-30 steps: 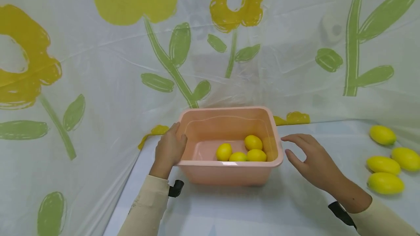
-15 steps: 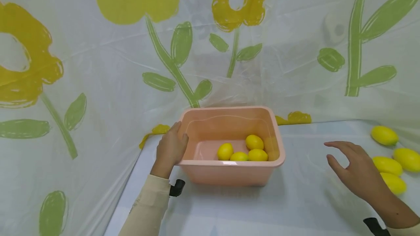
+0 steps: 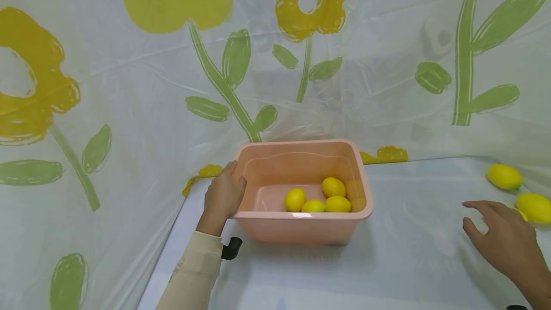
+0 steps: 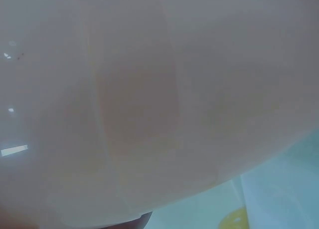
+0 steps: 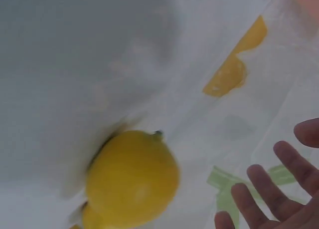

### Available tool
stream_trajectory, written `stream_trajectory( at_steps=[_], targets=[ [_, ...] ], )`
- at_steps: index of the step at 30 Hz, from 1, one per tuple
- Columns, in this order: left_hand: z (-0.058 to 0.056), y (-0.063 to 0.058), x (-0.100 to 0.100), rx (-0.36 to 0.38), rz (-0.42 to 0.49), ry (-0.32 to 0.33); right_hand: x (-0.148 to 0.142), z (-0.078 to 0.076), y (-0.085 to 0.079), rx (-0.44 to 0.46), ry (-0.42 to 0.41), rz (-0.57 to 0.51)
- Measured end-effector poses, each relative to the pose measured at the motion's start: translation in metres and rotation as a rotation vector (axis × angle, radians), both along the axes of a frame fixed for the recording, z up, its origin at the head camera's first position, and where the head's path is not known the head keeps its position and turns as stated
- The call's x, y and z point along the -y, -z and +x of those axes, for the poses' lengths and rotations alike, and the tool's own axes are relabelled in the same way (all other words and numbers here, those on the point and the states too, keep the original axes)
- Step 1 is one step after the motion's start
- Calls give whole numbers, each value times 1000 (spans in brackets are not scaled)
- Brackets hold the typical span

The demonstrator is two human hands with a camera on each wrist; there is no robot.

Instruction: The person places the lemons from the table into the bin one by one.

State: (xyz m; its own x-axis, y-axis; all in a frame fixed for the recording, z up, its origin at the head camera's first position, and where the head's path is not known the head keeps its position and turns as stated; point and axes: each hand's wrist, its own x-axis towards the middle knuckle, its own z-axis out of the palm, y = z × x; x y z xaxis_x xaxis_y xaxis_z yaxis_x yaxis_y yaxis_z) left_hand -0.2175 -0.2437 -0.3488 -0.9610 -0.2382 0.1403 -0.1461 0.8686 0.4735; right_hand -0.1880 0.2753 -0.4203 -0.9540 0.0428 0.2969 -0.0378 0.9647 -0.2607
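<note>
Gripping the pink tub (image 3: 297,229) by its left rim with the left hand (image 3: 223,196), with thumb over the edge and with four lemons (image 3: 337,204) inside, to the right of those fingers. Hovering over the worktop (image 3: 409,252) with the right hand (image 3: 501,238), with fingers spread apart, near two loose lemons (image 3: 503,177) just beyond them (and partly hiding a third lemon (image 3: 520,213)). Backed by flowered cloth (image 3: 379,85), beyond both hands' fingers.

No text, label, brand, number or sign can be read in any view.
</note>
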Motion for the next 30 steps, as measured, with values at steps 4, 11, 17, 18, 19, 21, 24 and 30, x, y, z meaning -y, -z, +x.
stream_trajectory(
  at_steps=[4,11,17,18,19,21,24,30],
  targets=[
    [1,-1,-1,12,5,-2,-11,3,5,95,77,44],
    [1,-3,-1,5,-7,-5,-23,2,14,264,149,73],
    [0,-1,-1,-2,-8,-2,-29,0,26,294,177,80],
    [0,-1,-1,-2,-11,-3,-31,-1,28,297,179,78],
    [0,-1,-1,-1,-14,-4,-32,-1,30,291,177,79],
    [1,0,-1,3,-14,-5,-36,-3,34,293,181,85],
    [0,-1,-1,5,-13,-3,-40,-4,38,298,196,84],
    [-2,-1,-1,3,-9,-5,-41,-4,39,296,228,70]
  ],
)
